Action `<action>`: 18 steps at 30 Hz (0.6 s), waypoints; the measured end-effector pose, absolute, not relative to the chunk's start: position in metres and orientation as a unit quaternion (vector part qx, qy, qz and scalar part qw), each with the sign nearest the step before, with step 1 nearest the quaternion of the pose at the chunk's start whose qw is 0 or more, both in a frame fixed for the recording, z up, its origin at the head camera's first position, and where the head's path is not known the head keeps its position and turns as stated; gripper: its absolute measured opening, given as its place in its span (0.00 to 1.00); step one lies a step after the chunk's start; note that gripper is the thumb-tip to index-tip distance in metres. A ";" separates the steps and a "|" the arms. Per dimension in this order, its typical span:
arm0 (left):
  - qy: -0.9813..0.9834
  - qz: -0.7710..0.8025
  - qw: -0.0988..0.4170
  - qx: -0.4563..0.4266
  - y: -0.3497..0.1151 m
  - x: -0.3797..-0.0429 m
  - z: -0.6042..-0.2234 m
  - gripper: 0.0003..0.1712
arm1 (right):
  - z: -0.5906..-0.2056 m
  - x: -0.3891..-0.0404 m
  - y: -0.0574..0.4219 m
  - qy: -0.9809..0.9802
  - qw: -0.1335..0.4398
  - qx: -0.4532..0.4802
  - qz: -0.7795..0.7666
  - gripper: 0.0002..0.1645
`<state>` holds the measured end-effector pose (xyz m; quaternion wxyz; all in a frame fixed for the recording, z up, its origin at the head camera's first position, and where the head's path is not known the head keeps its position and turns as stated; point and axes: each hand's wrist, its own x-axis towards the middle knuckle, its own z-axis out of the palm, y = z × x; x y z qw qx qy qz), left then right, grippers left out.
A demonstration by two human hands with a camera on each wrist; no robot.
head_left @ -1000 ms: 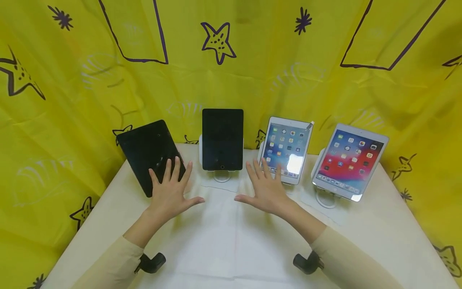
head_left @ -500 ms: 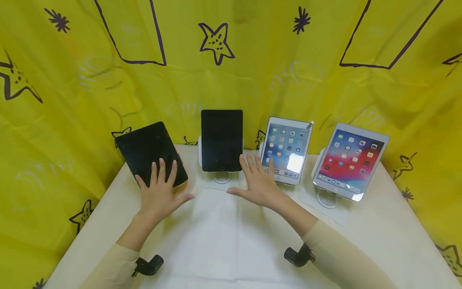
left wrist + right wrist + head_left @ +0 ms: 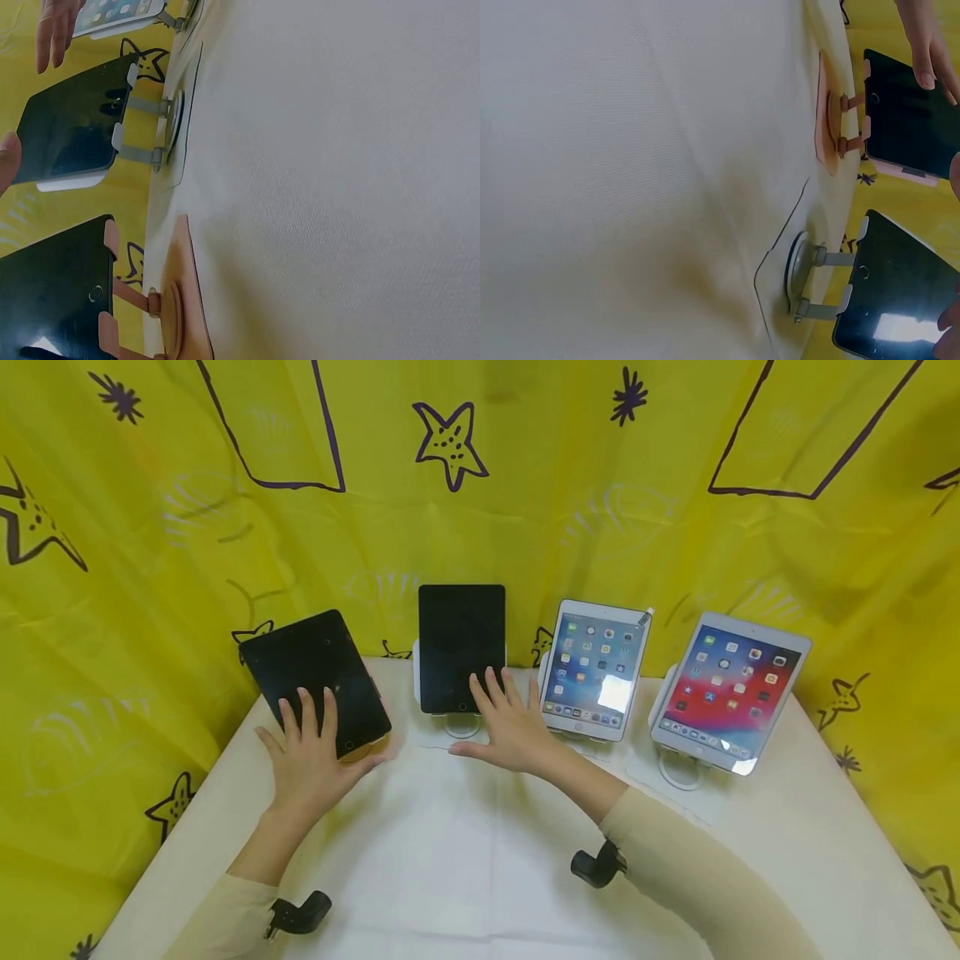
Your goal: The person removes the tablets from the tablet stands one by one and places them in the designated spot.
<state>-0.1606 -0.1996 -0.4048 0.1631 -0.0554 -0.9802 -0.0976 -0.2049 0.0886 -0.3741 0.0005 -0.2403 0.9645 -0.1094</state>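
Observation:
My left hand [image 3: 306, 770], fingers spread, is in front of the lower part of a black tablet [image 3: 311, 652] at the far left; whether it touches cannot be told. That tablet leans on a pink stand [image 3: 189, 292]. The spread fingers of my right hand [image 3: 512, 731] overlap the lower right corner of a second black tablet [image 3: 459, 639], which sits on a grey stand [image 3: 802, 270]. Contact there is unclear too. Right of it stand a white tablet [image 3: 595, 656] with a blue home screen and another white tablet [image 3: 727, 693] with a red and blue one.
A white-covered table [image 3: 465, 852] extends in front of the tablets. Behind them hangs a yellow curtain [image 3: 525, 510] with drawn starfish. Black wrist cameras [image 3: 300, 912] are worn at both sleeves.
Both hands have shifted left. The right hand has gone from in front of the blue-screened white tablet to the second black tablet. The tablets have stayed in place.

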 end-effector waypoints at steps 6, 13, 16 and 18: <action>-0.982 -0.100 0.155 -0.026 -0.208 -0.161 -0.401 0.66 | -0.371 -0.214 0.077 0.962 -0.001 -0.257 -0.096 0.63; -0.976 -0.144 0.166 -0.001 -0.216 -0.160 -0.398 0.66 | -0.370 -0.220 0.061 0.956 0.004 -0.274 -0.108 0.62; -0.971 -0.151 0.183 0.003 -0.218 -0.160 -0.400 0.66 | -0.370 -0.222 0.056 0.955 0.008 -0.278 -0.107 0.61; -0.968 -0.153 0.198 0.004 -0.219 -0.160 -0.403 0.65 | -0.370 -0.224 0.053 0.955 0.013 -0.277 -0.101 0.61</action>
